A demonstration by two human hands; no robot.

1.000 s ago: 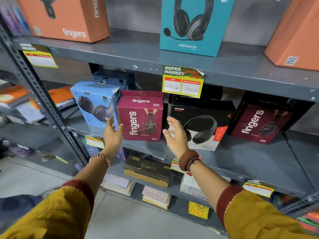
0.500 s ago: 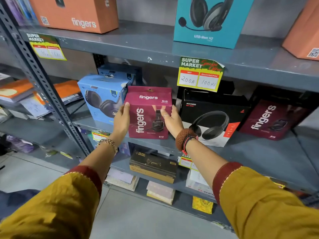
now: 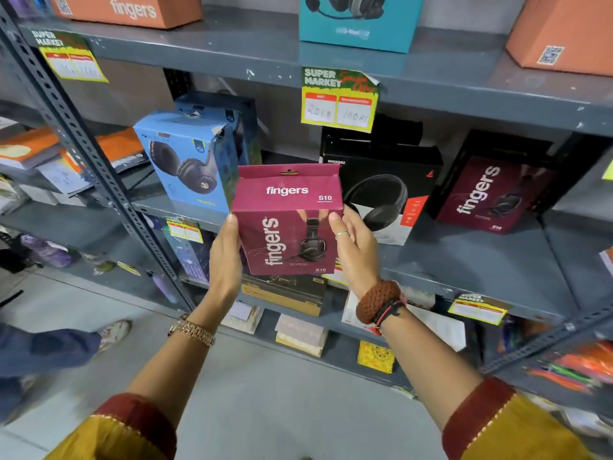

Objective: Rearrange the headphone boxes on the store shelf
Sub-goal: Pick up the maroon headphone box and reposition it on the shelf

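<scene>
A magenta "fingers S10" headphone box (image 3: 285,207) is held upright in the air, in front of the grey middle shelf (image 3: 471,260). My left hand (image 3: 225,257) grips its left side and my right hand (image 3: 353,250) grips its right side. On the shelf behind stand a light blue headphone box (image 3: 185,157) at the left, a black headphone box (image 3: 388,180) in the middle and a dark maroon "fingers" box (image 3: 494,194) at the right. The spot between the blue and black boxes is open.
The upper shelf (image 3: 232,51) carries an orange box (image 3: 139,9), a teal headset box (image 3: 358,24) and another orange box (image 3: 564,31). A yellow price tag (image 3: 338,101) hangs from its edge. A slotted steel upright (image 3: 86,137) stands at the left. Lower shelves hold small boxes; another person's foot (image 3: 112,330) is on the floor.
Both hands closed on the magenta box, lifted it off the middle shelf and drew it out toward me. The view has tilted down slightly.
</scene>
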